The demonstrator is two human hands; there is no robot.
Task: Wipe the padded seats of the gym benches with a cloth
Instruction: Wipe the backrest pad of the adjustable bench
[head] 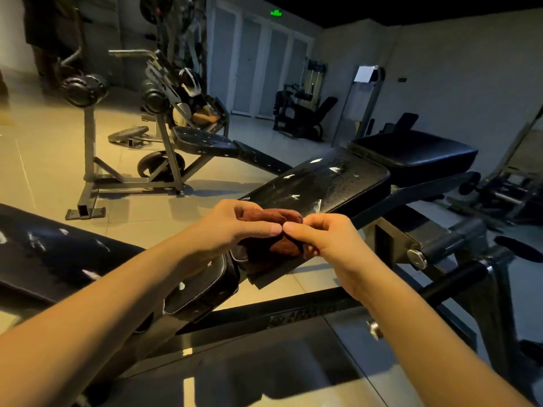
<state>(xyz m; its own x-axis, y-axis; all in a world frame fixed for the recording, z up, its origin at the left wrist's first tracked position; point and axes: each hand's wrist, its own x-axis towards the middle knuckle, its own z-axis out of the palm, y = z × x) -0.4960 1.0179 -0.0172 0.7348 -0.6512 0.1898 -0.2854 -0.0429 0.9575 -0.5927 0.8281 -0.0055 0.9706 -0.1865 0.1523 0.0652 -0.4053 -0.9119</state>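
A dark reddish-brown cloth (273,245) is bunched between both hands at the centre of the head view. My left hand (232,227) grips its left side and my right hand (326,239) grips its right side, the two thumbs touching on top. The cloth hangs just above the near end of a black padded seat (323,183), worn with several white tears, that runs up and to the right. A second black pad (58,259) lies lower left, under my left forearm. Another black pad (417,154) sits beyond the torn seat.
A black steel bench frame (293,315) crosses below my hands, with a pivot bolt (417,257) to the right. A grey incline bench with roller pads (152,160) stands on the tiled floor at left. More machines (302,116) stand by the far wall.
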